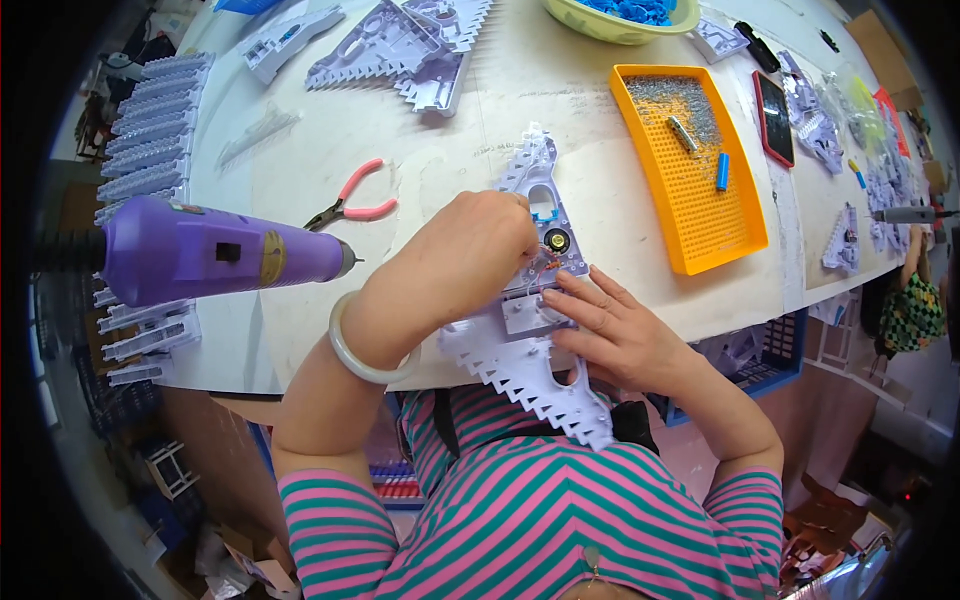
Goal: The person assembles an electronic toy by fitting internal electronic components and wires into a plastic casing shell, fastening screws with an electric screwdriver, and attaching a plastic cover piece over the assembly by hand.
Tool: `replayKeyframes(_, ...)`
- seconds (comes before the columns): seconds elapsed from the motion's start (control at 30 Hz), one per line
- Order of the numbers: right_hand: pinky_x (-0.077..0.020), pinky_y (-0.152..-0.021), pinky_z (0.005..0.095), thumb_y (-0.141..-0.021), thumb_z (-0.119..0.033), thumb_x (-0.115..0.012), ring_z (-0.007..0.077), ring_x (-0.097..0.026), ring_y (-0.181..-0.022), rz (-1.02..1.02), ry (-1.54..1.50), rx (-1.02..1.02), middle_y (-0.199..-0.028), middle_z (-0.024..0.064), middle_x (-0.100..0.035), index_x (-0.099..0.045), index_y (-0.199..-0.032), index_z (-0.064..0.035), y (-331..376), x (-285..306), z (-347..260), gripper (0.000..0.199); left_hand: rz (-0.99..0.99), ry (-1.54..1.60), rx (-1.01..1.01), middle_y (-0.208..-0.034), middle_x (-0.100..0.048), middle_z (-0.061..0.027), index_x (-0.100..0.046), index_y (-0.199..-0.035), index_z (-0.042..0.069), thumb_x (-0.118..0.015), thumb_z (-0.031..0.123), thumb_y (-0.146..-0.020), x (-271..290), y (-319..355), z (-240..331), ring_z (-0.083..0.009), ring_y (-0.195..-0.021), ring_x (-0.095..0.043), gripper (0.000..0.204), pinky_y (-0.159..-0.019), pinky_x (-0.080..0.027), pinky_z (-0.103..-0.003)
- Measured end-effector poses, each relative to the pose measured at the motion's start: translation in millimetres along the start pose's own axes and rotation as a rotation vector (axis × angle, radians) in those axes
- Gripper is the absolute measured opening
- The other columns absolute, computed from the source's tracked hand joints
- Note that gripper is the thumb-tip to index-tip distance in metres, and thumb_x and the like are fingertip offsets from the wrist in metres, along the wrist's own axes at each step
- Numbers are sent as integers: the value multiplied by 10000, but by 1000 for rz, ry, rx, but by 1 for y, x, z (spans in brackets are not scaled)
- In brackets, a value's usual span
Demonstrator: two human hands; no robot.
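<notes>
A lavender plastic toy shell half [530,372] with a saw-toothed edge lies open side up before me, its near end over the table's edge. Inside it are a round black part with a gold-coloured centre [557,241], thin wires and a pale box-like cover [528,314]. My left hand [470,245] is closed above the shell's left side beside the round part; its fingertips and anything in them are hidden. My right hand [628,335] holds the shell's right side, fingers over the pale cover, thumb mostly hidden.
A purple electric screwdriver [220,253] hangs at left, near pink-handled pliers [350,200]. An orange tray [705,225] of small metal pieces stands right, beside a red-edged phone [773,120]. Stacked shells [150,150] line the left edge; a yellow bowl [620,22] of blue pieces is behind.
</notes>
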State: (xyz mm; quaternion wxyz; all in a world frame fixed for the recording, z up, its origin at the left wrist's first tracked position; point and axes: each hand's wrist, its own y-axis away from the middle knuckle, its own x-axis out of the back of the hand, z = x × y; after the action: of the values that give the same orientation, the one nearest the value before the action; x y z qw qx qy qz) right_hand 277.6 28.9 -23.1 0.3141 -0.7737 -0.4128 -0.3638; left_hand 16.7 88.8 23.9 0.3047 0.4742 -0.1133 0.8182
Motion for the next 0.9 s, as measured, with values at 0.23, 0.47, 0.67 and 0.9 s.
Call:
replayKeyframes(0.23,-393,-1174,559,-799,-49,-780,328,-538,-1400,145,-208,-35,-1402,125,-644,-602,-1153,-83,-7,-5,20,398,-115,89,-17,-944,-706,-172,-797,-1023,17,-693,12,-828,5,-5,-10,-356,-881,-686,221,-820,-542,-430)
replayKeyframes(0.47,-511,-1025,453,-791,-73,-803,339,-614,-1283,269,-322,-137,-1283,106,-709,-657,-1089,-80,-19,1,14,332,8,174,19,-987,-711,-166,-778,-1070,6,-667,-33,-848,4,13,0,-335,-910,-695,252,-798,-544,-397)
replayKeyframes(0.67,-508,-1014,422,-800,-92,-803,332,-632,-1250,261,-272,-80,-1250,98,-719,-660,-1108,-71,-22,5,18,340,361,358,64,-981,-700,-114,-761,-1054,-8,-707,-47,-875,-2,41,-7,-265,-846,-687,191,-761,-537,-342)
replayKeyframes(0.9,-509,-991,417,-817,-58,-787,321,-645,-1201,279,-269,-98,-1215,98,-725,-674,-1124,-82,-24,5,18,328,411,364,133,-972,-681,-136,-748,-979,-5,-752,3,-857,-21,55,-6,-300,-884,-696,122,-775,-554,-384)
